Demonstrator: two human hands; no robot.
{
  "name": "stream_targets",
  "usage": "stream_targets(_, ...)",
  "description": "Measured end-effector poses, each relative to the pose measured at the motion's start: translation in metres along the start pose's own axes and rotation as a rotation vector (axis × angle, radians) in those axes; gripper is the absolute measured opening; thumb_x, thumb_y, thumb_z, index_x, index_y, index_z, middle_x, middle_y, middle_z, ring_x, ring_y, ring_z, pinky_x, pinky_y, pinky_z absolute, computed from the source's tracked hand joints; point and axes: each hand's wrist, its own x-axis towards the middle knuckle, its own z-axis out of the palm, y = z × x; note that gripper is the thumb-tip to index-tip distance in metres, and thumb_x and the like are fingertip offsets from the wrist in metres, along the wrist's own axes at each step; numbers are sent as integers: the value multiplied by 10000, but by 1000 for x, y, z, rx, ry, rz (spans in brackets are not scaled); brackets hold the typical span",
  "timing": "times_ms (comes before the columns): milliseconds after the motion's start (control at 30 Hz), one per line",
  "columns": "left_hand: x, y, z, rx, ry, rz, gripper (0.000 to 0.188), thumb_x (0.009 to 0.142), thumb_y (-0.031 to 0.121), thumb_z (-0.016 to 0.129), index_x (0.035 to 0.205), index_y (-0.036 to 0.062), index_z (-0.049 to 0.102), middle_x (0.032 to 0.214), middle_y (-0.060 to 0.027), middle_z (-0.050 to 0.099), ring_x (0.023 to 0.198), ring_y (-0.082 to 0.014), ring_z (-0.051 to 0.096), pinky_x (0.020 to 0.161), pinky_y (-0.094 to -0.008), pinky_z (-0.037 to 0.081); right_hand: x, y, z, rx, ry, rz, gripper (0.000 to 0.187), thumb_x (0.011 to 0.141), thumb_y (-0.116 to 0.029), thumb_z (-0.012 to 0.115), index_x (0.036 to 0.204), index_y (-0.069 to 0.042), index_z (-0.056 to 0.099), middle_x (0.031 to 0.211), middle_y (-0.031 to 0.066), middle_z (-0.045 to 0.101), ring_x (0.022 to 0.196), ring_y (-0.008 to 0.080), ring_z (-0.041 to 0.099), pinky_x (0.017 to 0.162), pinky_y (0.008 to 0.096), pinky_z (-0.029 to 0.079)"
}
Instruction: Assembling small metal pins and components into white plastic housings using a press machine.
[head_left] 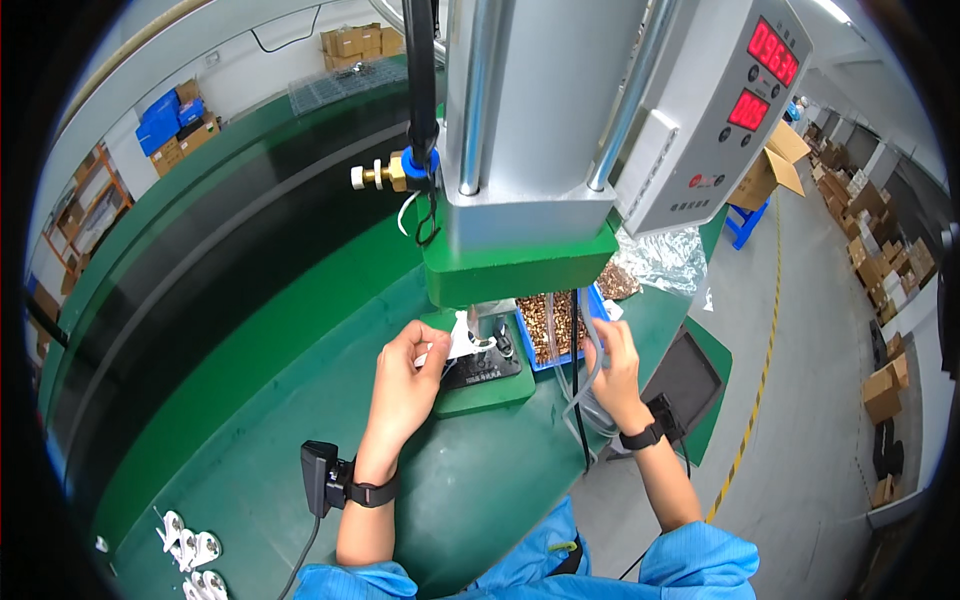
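My left hand (408,375) pinches a white plastic part (462,337) by its left end. The part rests on or just above a black fixture plate (482,370) on the press's green base (485,399); exact contact cannot be told. To the right, my right hand (617,370) is at the right edge of a blue tray (524,346) filled with small brass-coloured pieces (545,325). Its fingers are bent together beside clear tubing (590,378); whatever they hold is hidden. The grey press body (560,100) with a green lower block (525,272) stands over the fixture.
Several white parts (190,547) lie at the lower left of the green table (280,450). A control box (690,130) with red digits hangs at the upper right. Beyond the tray lies a clear plastic bag (665,262). A dark conveyor belt (230,210) curves along the left.
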Motion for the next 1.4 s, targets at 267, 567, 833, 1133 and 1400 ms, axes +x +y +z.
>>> stream_targets(267, -1, 11, 0, -9, 28, -55, 194, 1033, 141, 622, 952, -34, 644, 761, -78, 709, 681, -67, 547, 621, -287, 469, 50, 22, 29, -380, -403, -191, 273, 798, -176, 802, 990, -30, 674, 923, 161, 650, 931, 385, 625, 775, 480, 494)
stream_targets(567, -6, 17, 3, 4, 54, -24, 208, 1044, 158, 608, 975, -38, 619, 820, -102, 724, 692, -111, 604, 644, -312, 490, 32, 51, 81, -297, -475, -146, 196, 823, -146, 734, 974, -39, 668, 926, 162, 679, 943, 367, 639, 777, 483, 497)
stream_targets(833, 5, 14, -30, -506, 221, 39, 174, 1067, 263, 596, 1053, 92, 627, 708, 81, 453, 575, -26, 410, 524, -219, 396, 53, 7, 44, -215, -254, -73, 128, 830, -91, 729, 911, 7, 713, 879, 194, 698, 818, 408, 686, 715, 483, 543)
stream_targets(1133, -41, -162, -224, 855, 474, -375, 849, 1005, 598, 513, 1600, 46, 263, 1499, -289, 480, 1357, -442, 469, 1140, -561, 365, 56, -10, 4, -17, -227, 97, 102, 824, -50, 706, 909, 5, 700, 831, 165, 664, 788, 355, 672, 733, 434, 551)
stream_targets(1400, -290, -238, -451, 1245, 666, -1028, 630, 874, 308, 687, 1403, 59, 450, 1333, -285, 562, 1276, -465, 527, 1102, -524, 417, 49, -14, -10, 50, -220, 117, 94, 833, -53, 689, 891, 19, 702, 790, 172, 661, 760, 340, 674, 706, 425, 544)
